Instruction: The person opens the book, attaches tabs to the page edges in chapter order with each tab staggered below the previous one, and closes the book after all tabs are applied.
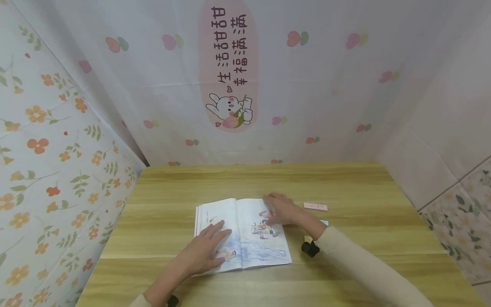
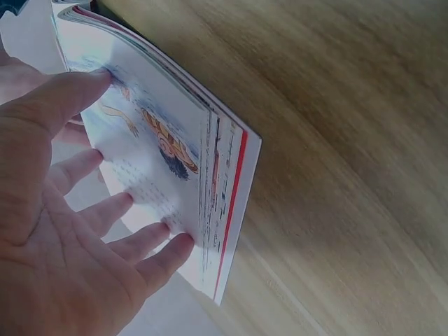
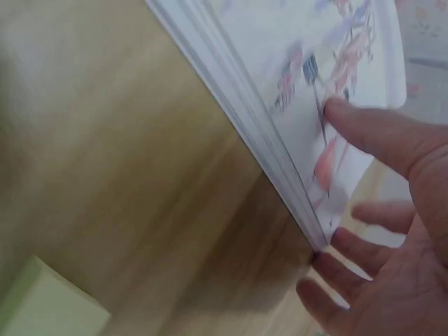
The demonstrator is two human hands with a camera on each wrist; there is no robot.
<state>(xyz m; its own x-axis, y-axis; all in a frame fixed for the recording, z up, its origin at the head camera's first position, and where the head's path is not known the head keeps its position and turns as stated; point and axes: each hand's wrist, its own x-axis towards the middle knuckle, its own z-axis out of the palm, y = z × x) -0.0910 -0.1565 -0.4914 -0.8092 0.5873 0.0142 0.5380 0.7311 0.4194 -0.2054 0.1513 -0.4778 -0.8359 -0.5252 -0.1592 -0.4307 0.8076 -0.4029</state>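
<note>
An open picture book (image 1: 264, 251) lies on the table, its illustrated pages facing up. My left hand (image 1: 203, 249) rests on the left page with its fingers spread, next to a swimmer drawing. In the left wrist view the fingertips (image 2: 178, 245) touch the printed page, and the page stack's red-edged side shows. My right hand (image 1: 281, 208) is at the upper right corner of the right page. The right wrist view has its thumb (image 3: 350, 119) over the page drawing, while the other fingers (image 3: 353, 248) extend loosely past the page edge.
The wooden table (image 1: 153, 230) reaches back to a printed curtain (image 1: 326, 94). Right of the book lie a pink strip (image 1: 315, 206), a small teal piece (image 1: 324, 222) and a pale yellow block (image 3: 56, 301). A black object (image 1: 310, 248) sits under the right wrist.
</note>
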